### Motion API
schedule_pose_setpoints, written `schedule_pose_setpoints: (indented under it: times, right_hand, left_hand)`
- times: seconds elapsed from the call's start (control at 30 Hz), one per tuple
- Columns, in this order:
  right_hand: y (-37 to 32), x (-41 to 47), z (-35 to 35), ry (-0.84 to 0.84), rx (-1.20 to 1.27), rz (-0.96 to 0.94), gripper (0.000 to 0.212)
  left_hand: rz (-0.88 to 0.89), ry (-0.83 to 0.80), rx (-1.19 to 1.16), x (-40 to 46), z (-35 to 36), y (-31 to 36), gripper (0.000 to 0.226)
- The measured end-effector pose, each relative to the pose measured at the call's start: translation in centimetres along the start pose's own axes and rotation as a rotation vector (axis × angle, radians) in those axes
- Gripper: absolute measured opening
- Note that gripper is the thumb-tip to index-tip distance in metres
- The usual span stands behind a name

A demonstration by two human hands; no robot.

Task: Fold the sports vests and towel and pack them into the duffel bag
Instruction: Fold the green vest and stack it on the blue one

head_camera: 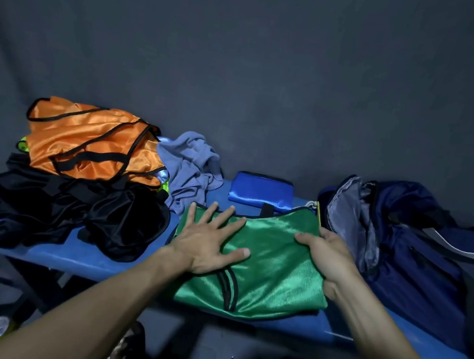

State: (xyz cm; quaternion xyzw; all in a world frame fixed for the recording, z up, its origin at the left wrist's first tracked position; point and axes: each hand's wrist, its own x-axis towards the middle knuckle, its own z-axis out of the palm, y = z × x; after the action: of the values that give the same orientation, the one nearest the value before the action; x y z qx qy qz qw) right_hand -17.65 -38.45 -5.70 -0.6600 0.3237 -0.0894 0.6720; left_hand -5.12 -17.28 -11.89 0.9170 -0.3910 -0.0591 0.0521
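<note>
Single head-worn wide-angle view, looking forward and down over a bench.

We only have one camera, so no second view shares anything with it. It sits above and just behind the forearms, which enter from the bottom edge, and faces a blue bench [90, 259] backed by a dark grey backdrop [261, 61] filling the upper half. Close range: left hand [208, 242] and right hand [326, 252] land near centre. Edges bow and blur, floor visible under the bench.
</note>
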Motion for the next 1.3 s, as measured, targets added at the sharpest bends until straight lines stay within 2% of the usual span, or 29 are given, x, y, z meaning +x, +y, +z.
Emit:
schedule_pose_setpoints:
  times: [0.13,0.4,0.5,0.57,0.67,0.73,0.8,0.87,0.97,1.03,1.1,1.2,1.23,1.3]
  right_hand:
    - [-1.6,-0.6,1.7,-0.110,0.047,-0.033,0.016]
    - [-2.7,-1.0,10.3,-0.227,-0.092,-0.131,0.032]
    - [-1.9,-0.7,13.4,-0.256,-0.201,-0.169,0.035]
    - [-1.5,-0.6,14.7,-0.260,-0.292,-0.176,0.039]
    - [-0.9,-0.5,16.2,-0.282,-0.354,-0.190,0.047]
    - [-0.5,-0.3,17.1,-0.290,-0.395,-0.218,0.055]
    - [0.2,0.1,18.2,-0.291,-0.508,-0.297,0.051]
    - [1.2,0.4,19.1,-0.331,-0.605,-0.371,0.056]
    - [2.4,0.4,19.2,-0.495,-0.617,-0.377,0.086]
    - [2.7,0.2,18.3,-0.556,-0.571,-0.390,0.091]
    - [2.5,-0.2,16.7,-0.536,-0.583,-0.506,0.081]
    - [2.7,-1.5,13.6,-0.516,-0.751,-0.779,0.041]
    - [2.9,-2.2,12.5,-0.513,-0.847,-0.853,0.037]
    - [3.8,-3.6,10.5,-0.497,-1.071,-0.917,0.046]
  left_hand:
    - [0.100,0.032,-0.030,-0.5,-0.7,-0.7,0.081]
    - [0.295,-0.091,0.024,-2.1,-0.5,-1.4,0.091]
    - [0.323,-0.064,-0.023,-3.4,-0.7,-1.2,0.081]
    - [0.286,0.036,-0.176,-3.7,-1.4,-2.6,0.060]
    - [0.190,0.279,-0.317,-3.8,-2.3,-6.3,0.016]
    - [-0.021,0.306,-0.619,-4.0,-2.6,-8.3,0.021]
    - [-0.177,0.210,-0.936,-4.1,-3.1,-8.7,0.032]
    - [-0.314,0.172,-1.046,-3.5,-3.0,-8.5,0.042]
    - [-0.407,0.173,-1.020,-2.6,-2.8,-8.0,0.055]
    - [-0.419,0.166,-0.961,-2.3,-2.8,-7.9,0.039]
    - [-0.442,0.166,-0.820,-2.3,-2.8,-7.7,0.027]
    - [-0.450,0.202,-0.646,-2.7,-2.9,-6.8,0.021]
    - [-0.450,0.207,-0.629,-2.9,-2.9,-6.6,0.024]
    - [-0.452,0.206,-0.630,-3.2,-3.0,-6.3,0.043]
